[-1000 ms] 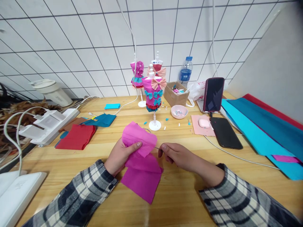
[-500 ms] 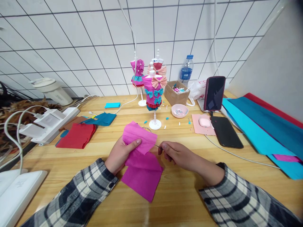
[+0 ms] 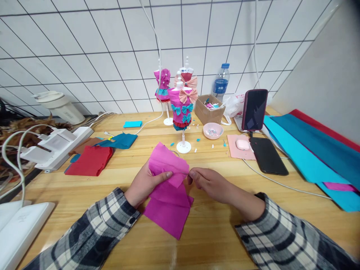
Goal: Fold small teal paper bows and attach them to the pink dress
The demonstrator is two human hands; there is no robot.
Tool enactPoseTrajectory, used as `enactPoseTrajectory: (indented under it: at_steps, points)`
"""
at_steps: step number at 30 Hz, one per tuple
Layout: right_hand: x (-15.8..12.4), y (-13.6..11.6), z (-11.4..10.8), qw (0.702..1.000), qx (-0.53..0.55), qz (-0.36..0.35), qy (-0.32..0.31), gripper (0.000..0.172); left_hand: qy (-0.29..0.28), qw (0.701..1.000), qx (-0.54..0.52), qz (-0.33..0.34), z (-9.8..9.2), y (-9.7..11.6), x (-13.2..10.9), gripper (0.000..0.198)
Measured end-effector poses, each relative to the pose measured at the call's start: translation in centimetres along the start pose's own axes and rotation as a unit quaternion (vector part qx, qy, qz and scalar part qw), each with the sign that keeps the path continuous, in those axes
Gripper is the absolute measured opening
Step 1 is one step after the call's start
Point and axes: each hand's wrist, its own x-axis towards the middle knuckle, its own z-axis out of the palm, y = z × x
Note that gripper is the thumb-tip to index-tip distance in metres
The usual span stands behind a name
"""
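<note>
My left hand (image 3: 143, 182) grips a piece of bright pink crepe paper (image 3: 165, 159), with the thumb pressed on its near face. Beneath it hangs or lies a darker magenta crepe paper piece (image 3: 168, 215), over the table. My right hand (image 3: 206, 182) is closed in a pinch at the paper's right edge. From its fingertips a thin dark stick-like piece (image 3: 183, 173) runs across the pink paper; its exact kind is unclear. Behind the paper's top edge a thin grey curve shows, mostly hidden.
A small mannequin (image 3: 182, 101) in a paper dress stands ahead, two more behind it. Nearby are a pink bowl (image 3: 213, 131), a cardboard box (image 3: 208, 109) and phones (image 3: 268, 155). Red paper (image 3: 89, 161) and a power strip (image 3: 63, 148) lie left, coloured sheets (image 3: 306, 157) right.
The pink paper has shifted slightly right and tilted. My right fingertips now meet its right edge, and the thin dark piece lies across the paper instead of showing in the gap.
</note>
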Motion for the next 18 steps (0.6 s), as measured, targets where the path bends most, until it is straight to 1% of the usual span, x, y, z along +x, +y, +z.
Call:
enactPoseTrajectory:
  at_steps: [3,7,11,15,18]
  points:
    - [0.00,-0.13,0.00,1.000,0.006,0.008,-0.003,0.049,0.014,1.000,-0.009,0.008,0.01,0.01,0.01,0.042]
    - [0.03,-0.18,0.02,1.000,0.009,0.011,0.000,0.045,0.014,0.999,-0.033,0.018,-0.01,-0.16,0.07,0.034]
    - [0.07,-0.16,0.01,1.000,0.006,0.020,0.007,0.042,0.012,0.999,-0.045,0.020,-0.04,-0.33,0.14,0.036]
    - [0.10,-0.21,-0.05,1.000,0.007,0.022,0.000,0.039,0.010,0.999,-0.043,0.020,-0.01,-0.24,0.13,0.040]
    - [0.15,-0.30,-0.09,1.000,0.007,0.020,0.002,0.037,0.004,0.999,-0.045,0.016,0.01,-0.19,0.09,0.039]
